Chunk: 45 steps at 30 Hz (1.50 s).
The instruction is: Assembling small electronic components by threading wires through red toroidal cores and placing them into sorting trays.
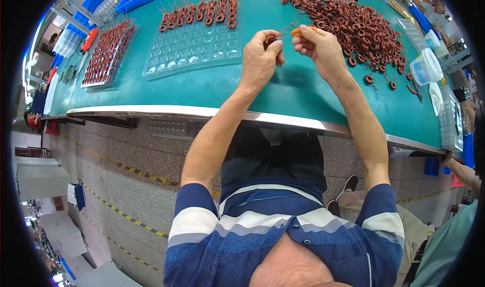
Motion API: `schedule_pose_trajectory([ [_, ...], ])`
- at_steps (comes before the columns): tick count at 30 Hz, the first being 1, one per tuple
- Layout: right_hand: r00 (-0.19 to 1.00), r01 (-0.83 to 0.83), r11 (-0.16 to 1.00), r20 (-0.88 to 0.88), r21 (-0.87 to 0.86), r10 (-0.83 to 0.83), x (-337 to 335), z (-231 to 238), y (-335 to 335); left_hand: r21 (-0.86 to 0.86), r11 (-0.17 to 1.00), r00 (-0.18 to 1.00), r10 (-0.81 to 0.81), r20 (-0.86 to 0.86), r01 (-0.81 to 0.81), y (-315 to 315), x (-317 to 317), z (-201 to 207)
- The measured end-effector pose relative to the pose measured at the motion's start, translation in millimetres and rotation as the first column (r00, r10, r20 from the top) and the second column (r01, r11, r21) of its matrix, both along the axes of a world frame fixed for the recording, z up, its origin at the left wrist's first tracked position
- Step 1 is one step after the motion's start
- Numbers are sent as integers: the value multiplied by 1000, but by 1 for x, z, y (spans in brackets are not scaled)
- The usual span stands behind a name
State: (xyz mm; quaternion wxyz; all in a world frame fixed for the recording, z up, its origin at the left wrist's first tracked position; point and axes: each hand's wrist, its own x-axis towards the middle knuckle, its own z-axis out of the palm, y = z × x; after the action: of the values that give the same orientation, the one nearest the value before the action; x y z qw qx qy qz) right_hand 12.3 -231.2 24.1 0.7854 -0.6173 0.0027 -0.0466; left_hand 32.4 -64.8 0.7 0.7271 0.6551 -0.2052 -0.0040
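Both forearms reach up from the lower edge and meet above the green table [283, 92]. The left hand [260, 59] is curled, thumb and fingertips pinching a small reddish-brown coil [271, 38] at its top. The right hand [319, 47] is bent at the wrist, fingers closed around an orange-handled tool [302, 31] whose thin metal tips point left to the coil. The coil is a dark red ring with fine wire leads, held in the air just above the table, between the two hands. Right of the hands lies a heap of like coils [353, 27]. To the left sits a clear tray [194, 47], its far row filled with coils. Farther left is a second tray [107, 54], full.
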Motion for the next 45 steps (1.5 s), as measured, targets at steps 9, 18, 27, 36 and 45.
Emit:
schedule_pose_trajectory([
  [9,1000,-8,995,-15,-100,6,11,-7,-12,-115,986,987,-132,-90,121,5,4,-2],
  [18,994,105,939,43,-328,-96,2,-8,-13,-164,955,861,-293,-416,246,6,-6,1],
  [27,1000,22,992,12,-121,-21,1,-9,-19,48,971,969,-227,-101,232,-3,-13,2],
  [36,983,-172,984,78,40,168,3,-6,-13,-111,941,908,-337,-250,319,2,-11,7],
  [45,981,-189,976,71,110,182,7,-15,-12,-215,938,874,-335,-351,273,0,-9,4],
])
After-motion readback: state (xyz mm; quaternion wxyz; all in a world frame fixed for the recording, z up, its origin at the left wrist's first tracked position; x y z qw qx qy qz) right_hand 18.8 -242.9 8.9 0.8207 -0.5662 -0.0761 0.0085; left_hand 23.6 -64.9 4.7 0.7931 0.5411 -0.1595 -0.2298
